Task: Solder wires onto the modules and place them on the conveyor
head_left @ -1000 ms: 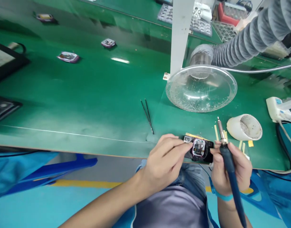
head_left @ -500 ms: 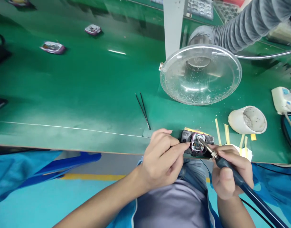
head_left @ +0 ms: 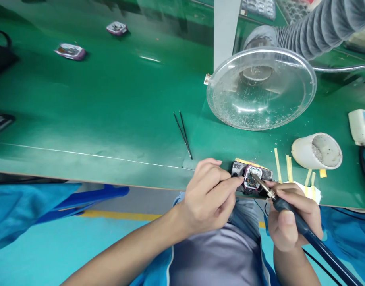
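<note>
My right hand (head_left: 295, 212) grips a soldering iron (head_left: 304, 228) with a dark blue handle. Its metal tip reaches the small circuit board in a purple-rimmed device case (head_left: 253, 177), apparently touching it. The case sits in a black fixture (head_left: 238, 168) marked with characters at the table's front edge. On the fixture's left, my left hand (head_left: 210, 194) is closed in a pinch, its index fingertip at the case's left rim. A thin wire seems to run from those fingertips to the board; it is hardly visible. Black tweezers (head_left: 184, 137) lie to the left of the fixture.
A clear fume hood (head_left: 259, 89) on a ribbed grey hose (head_left: 322, 33) hangs behind the fixture. To the right stand a white cup (head_left: 303, 151) of grains, yellow tape strips (head_left: 277, 165) and a white power plug (head_left: 361, 126). Two similar cases (head_left: 70, 51) lie at the back left.
The view has shifted a little, so most things on the table appear slightly farther right. Both hands keep their places at the case, and the iron's tip stays on the board.
</note>
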`<move>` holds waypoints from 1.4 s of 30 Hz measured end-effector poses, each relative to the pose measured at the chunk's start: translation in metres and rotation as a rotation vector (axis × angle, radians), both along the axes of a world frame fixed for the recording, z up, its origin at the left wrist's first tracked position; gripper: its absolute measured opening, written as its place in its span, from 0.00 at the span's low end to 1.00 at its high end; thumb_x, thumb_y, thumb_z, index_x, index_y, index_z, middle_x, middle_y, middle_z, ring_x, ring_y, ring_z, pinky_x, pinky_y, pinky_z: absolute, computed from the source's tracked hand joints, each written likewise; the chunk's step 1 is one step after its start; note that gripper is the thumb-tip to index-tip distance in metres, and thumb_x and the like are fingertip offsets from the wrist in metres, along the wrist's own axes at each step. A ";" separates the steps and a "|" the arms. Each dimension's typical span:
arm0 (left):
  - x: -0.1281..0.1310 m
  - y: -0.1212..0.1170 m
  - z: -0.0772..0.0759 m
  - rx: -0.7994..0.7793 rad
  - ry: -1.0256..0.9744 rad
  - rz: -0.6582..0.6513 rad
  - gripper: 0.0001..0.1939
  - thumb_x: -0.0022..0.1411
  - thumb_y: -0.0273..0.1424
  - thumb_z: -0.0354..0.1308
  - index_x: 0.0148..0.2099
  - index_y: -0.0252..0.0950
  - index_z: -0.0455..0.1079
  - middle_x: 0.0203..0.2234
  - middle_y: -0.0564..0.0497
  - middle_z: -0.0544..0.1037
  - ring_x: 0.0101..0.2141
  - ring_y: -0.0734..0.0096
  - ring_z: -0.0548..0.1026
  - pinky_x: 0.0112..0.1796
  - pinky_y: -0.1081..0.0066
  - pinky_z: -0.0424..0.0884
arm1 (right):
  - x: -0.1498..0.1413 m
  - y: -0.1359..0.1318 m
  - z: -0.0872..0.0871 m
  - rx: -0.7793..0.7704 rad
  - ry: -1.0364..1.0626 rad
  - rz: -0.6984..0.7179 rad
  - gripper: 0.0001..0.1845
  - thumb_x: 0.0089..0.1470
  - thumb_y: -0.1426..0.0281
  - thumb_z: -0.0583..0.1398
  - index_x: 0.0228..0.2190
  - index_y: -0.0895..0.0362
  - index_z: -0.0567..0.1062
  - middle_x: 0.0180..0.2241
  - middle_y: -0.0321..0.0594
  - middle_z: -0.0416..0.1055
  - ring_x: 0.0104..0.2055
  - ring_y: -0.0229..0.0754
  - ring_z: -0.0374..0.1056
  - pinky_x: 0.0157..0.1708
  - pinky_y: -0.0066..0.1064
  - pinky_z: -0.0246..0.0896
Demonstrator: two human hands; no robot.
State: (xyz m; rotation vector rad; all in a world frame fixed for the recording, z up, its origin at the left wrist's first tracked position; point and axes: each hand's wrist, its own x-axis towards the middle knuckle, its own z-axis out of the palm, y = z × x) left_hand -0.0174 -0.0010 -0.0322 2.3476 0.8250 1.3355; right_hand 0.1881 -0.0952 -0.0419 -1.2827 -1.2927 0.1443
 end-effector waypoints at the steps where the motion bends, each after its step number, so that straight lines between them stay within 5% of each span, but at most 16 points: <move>1: 0.000 0.000 0.000 -0.001 0.001 -0.002 0.16 0.70 0.16 0.62 0.53 0.39 0.81 0.34 0.52 0.82 0.34 0.67 0.81 0.52 0.54 0.85 | -0.001 0.001 0.000 0.011 0.007 -0.003 0.11 0.74 0.60 0.65 0.48 0.53 0.82 0.37 0.39 0.78 0.41 0.53 0.83 0.41 0.54 0.88; 18: 0.003 0.002 -0.003 0.019 -0.025 -0.014 0.15 0.68 0.15 0.62 0.52 0.35 0.82 0.34 0.51 0.82 0.35 0.67 0.80 0.53 0.56 0.83 | -0.002 0.001 0.000 0.096 0.069 0.008 0.11 0.73 0.63 0.68 0.49 0.57 0.83 0.37 0.40 0.80 0.42 0.53 0.83 0.41 0.54 0.86; 24: 0.005 0.003 -0.005 0.030 -0.018 -0.004 0.15 0.70 0.16 0.62 0.53 0.36 0.81 0.35 0.51 0.83 0.34 0.67 0.80 0.53 0.56 0.84 | -0.002 -0.001 0.001 0.016 0.070 0.002 0.11 0.72 0.61 0.68 0.47 0.56 0.84 0.38 0.41 0.81 0.44 0.56 0.85 0.44 0.54 0.84; 33: -0.013 0.006 0.011 -0.086 -0.024 -0.109 0.15 0.74 0.20 0.62 0.58 0.38 0.80 0.39 0.50 0.85 0.38 0.65 0.82 0.55 0.54 0.81 | -0.003 0.025 -0.008 0.250 0.137 -0.172 0.19 0.70 0.54 0.72 0.47 0.58 0.86 0.32 0.38 0.78 0.29 0.47 0.76 0.30 0.42 0.80; 38: -0.054 0.046 0.001 -0.027 0.308 0.184 0.23 0.76 0.19 0.55 0.64 0.41 0.80 0.59 0.39 0.85 0.59 0.50 0.82 0.59 0.47 0.76 | 0.012 0.011 -0.011 0.051 0.002 -0.118 0.23 0.73 0.55 0.71 0.59 0.58 0.85 0.35 0.41 0.82 0.36 0.54 0.84 0.42 0.51 0.87; 42: -0.092 0.082 -0.003 -0.130 0.530 0.475 0.17 0.80 0.29 0.56 0.60 0.43 0.83 0.67 0.37 0.81 0.68 0.37 0.76 0.63 0.37 0.71 | 0.024 0.001 -0.010 -0.048 -0.081 -0.061 0.25 0.72 0.59 0.73 0.62 0.60 0.84 0.41 0.48 0.85 0.42 0.58 0.86 0.46 0.53 0.89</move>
